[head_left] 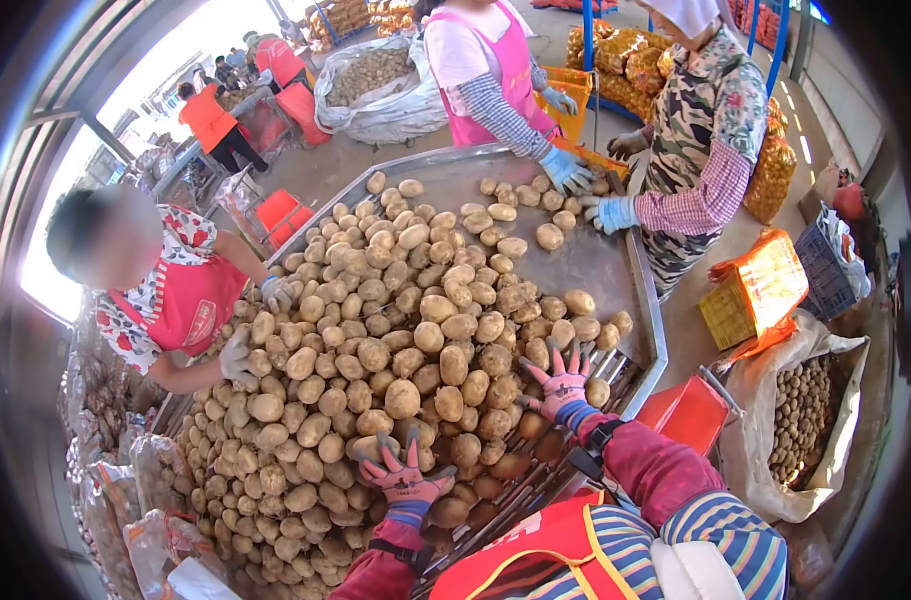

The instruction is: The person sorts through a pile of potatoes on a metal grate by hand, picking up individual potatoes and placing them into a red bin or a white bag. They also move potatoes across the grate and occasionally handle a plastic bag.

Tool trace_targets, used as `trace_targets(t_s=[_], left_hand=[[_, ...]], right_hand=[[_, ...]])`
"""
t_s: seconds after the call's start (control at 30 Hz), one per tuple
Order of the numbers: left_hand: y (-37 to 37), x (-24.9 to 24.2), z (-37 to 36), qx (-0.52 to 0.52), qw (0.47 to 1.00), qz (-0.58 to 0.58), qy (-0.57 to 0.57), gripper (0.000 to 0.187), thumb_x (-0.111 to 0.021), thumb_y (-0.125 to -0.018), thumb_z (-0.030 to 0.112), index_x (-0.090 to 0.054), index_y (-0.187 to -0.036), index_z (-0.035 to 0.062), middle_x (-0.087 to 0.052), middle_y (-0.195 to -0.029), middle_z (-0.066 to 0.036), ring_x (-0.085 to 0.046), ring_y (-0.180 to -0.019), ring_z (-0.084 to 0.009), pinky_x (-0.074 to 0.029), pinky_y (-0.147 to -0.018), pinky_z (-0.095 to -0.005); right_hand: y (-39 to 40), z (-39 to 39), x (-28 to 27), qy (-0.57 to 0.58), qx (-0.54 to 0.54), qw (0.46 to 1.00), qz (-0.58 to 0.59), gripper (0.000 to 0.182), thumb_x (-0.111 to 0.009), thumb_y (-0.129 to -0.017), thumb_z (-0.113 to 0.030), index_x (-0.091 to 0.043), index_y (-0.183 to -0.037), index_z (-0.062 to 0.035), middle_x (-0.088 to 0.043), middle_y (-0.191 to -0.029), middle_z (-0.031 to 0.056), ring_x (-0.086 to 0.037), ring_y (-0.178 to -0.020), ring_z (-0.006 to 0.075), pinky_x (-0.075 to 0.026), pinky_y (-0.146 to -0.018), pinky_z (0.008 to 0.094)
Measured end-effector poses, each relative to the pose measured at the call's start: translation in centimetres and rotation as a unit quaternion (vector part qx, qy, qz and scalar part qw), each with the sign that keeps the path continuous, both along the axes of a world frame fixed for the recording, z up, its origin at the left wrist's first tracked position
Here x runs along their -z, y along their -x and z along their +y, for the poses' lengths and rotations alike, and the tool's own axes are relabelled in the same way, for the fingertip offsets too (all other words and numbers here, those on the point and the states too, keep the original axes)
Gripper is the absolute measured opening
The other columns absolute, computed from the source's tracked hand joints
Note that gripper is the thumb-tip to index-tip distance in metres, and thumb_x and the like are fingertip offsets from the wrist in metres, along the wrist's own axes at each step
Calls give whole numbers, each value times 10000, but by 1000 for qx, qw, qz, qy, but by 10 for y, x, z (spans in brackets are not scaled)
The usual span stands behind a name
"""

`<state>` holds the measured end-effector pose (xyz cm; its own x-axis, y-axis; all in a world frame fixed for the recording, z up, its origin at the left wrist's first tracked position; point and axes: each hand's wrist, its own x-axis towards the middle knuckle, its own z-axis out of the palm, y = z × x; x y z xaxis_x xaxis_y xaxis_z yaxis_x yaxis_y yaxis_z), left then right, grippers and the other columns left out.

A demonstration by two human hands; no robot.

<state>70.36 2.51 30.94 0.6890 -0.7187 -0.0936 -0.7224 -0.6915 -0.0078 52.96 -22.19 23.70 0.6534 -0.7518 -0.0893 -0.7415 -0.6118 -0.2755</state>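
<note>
A large heap of potatoes (401, 399) covers the metal sorting table (588, 262). My left hand (408, 482), in a pink glove with grey fingertips, lies on the near side of the heap, fingers spread over several potatoes. Farther right, my right hand (564, 386), gloved the same way, rests with fingers spread at the heap's right edge, beside a lone potato (597, 392). Neither hand grips a potato. Under and between my hands, metal rollers or bars (536, 470) show with some potatoes on them.
A co-worker in a red apron (191, 310) has both gloved hands on the heap's left side. Across the table, two co-workers' blue gloves (566, 170) handle potatoes. At right are a red chair (686, 415), a white sack of small potatoes (801, 420) and a yellow crate (728, 312).
</note>
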Motion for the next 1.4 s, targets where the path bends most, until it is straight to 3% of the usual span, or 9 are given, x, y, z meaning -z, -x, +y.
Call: trace_targets(t_s=[0.2, 0.37, 0.57, 0.67, 0.8, 0.97, 1.1, 1.27, 1.4], left_hand=[[-42, -1, -61, 289, 953, -68, -56, 874, -747, -529, 611, -453, -1325, 403, -280, -1435, -150, -200, -1274, -490, -123, -1021, -684], [-48, 2, -130, 264, 964, -8, -27, 840, -746, -547, 586, -449, -1319, 437, -278, -1465, -79, -290, -1276, -390, -143, -1014, -649], [-65, -3, -214, 373, 917, -31, -135, 912, -743, -576, 582, -340, -1383, 453, -179, -1501, -133, -165, -1349, -409, -126, -1010, -615], [-61, 6, -248, 323, 934, 11, -153, 882, -727, -626, 536, -310, -1399, 454, -85, -1529, -120, -77, -1381, -424, -142, -1029, -624], [-52, 21, -272, 278, 951, 16, -137, 873, -723, -619, 532, -332, -1394, 439, -16, -1540, -122, -17, -1388, -442, -125, -1044, -638], [-47, 26, -272, 253, 960, 51, -111, 851, -719, -620, 548, -361, -1382, 420, -50, -1542, -135, -16, -1398, -422, -139, -1049, -635], [-37, 22, -234, 366, 906, 89, -193, 838, -684, -669, 551, -340, -1408, 355, -179, -1516, -159, -96, -1409, -345, -122, -1066, -627], [-14, 31, -160, 429, 885, 75, -163, 767, -647, -730, 442, -339, -1411, 269, -308, -1459, -146, -263, -1357, -307, -111, -1091, -568], [0, 22, -93, 393, 911, 110, -52, 788, -665, -705, 447, -374, -1388, 185, -401, -1398, -121, -330, -1311, -309, -152, -1085, -540]], right_hand=[[-13, -32, -10, -6, -40, 999, 30, 772, -679, -640, -624, -423, -1340, -420, -246, -1483, 164, -75, -1348, 517, -56, -1030, 689], [-34, -70, -18, -20, -47, 997, 56, 790, -716, -621, -587, -431, -1336, -409, -219, -1500, 145, -116, -1349, 509, -97, -1052, 656], [-63, -139, -35, -63, 6, 995, 72, 827, -740, -656, -479, -358, -1386, -402, -150, -1520, 165, -126, -1376, 453, -157, -1070, 624], [-74, -160, -28, -105, 60, 989, 90, 920, -746, -658, -296, -261, -1435, -389, -127, -1518, 195, -180, -1385, 404, -178, -1085, 597], [-76, -188, -31, -50, 54, 990, 117, 858, -702, -701, -336, -257, -1431, -406, -176, -1512, 184, -183, -1388, 389, -137, -1084, 614], [-49, -199, -29, -35, 35, 977, 206, 686, -572, -804, -521, -288, -1418, -407, -249, -1497, 165, -213, -1378, 393, -95, -1059, 663], [18, -174, 10, -231, 89, 969, 23, 768, -547, -798, -617, -232, -1449, -356, -379, -1432, 156, -290, -1355, 352, -183, -1066, 611], [61, -93, 20, -102, -27, 994, 17, 782, -603, -757, -581, -349, -1413, -241, -338, -1451, 120, -318, -1323, 363, -262, -1063, 527], [47, -13, -10, 3, -83, 996, 40, 782, -605, -700, -641, -417, -1367, -279, -367, -1420, 123, -230, -1323, 468, -185, -1033, 644]])
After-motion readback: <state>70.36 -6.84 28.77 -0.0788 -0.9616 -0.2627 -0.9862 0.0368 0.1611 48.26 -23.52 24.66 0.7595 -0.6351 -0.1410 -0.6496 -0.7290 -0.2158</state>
